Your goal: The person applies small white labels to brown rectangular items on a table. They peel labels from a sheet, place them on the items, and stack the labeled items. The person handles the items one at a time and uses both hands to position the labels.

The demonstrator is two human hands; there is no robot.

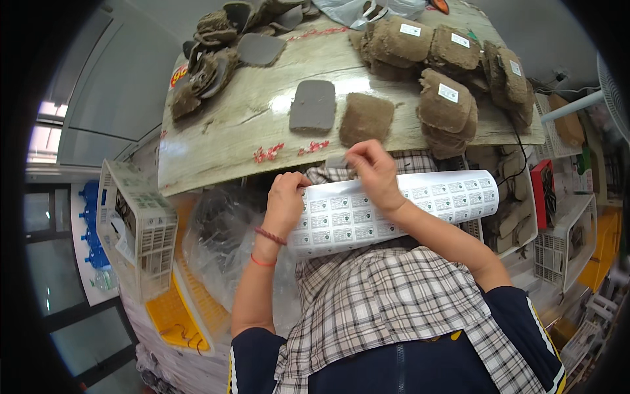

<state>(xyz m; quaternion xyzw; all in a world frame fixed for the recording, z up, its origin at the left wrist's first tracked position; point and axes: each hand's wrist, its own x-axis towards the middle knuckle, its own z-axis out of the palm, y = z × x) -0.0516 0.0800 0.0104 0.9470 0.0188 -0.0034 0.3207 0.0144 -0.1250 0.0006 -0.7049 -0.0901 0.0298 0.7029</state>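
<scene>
A large white sheet of printed stickers [341, 217] lies curved across my lap, its right end bending over. My left hand [286, 199] grips its upper left edge, thumb on top. Above the sheet's upper edge, my right hand [375, 172] is closed in a pinch, with a small pale sticker [336, 162] at its fingertips, partly hard to make out. Just beyond on the table lie two rounded pads side by side: a smooth grey one [313, 106] and a fuzzy brown one [366, 119].
Stacks of brown pads with white stickers [447, 108] stand at the table's [223, 141] right. Loose pads [213, 69] pile up at the far left. A clear plastic bag [223, 243] and white crate [147, 230] are left of me; another crate [558, 253] is right.
</scene>
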